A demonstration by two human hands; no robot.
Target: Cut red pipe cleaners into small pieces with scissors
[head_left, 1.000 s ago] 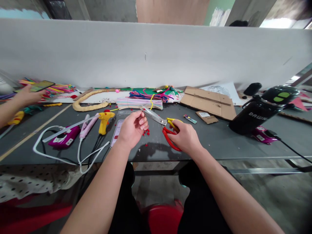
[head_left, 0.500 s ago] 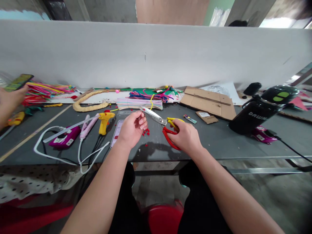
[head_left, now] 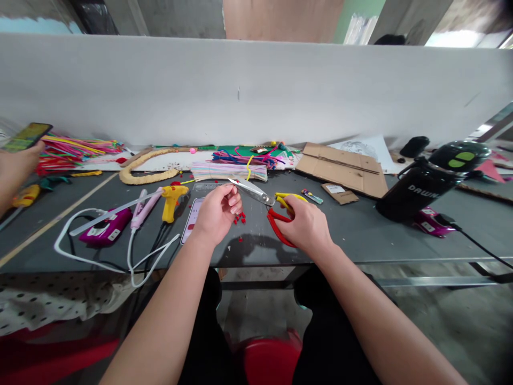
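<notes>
Scissors [head_left: 252, 191] with one red and one yellow handle are gripped in my right hand [head_left: 306, 223], blades pointing left. Beside the blade tips, my left hand [head_left: 219, 211] is closed in a pinch. A speck of red shows near its fingertips, but what the fingers hold is too small to make out. Several small red pieces [head_left: 240, 218] lie on the grey table just below the blades. A phone [head_left: 193, 218] lies partly behind my left hand.
To the left are a yellow glue gun [head_left: 171, 202], a pink styling iron [head_left: 145, 208] and a purple power strip [head_left: 106, 227]. Bundled pipe cleaners [head_left: 228, 170] and cardboard [head_left: 340, 168] lie behind. A black bottle [head_left: 425, 184] stands right. Another person's hand [head_left: 18, 166] holds a phone.
The scissor blades have shifted slightly, their tips a little further left at my left fingertips. The other person's hand with the phone has moved slightly left. My hands stay almost in place.
</notes>
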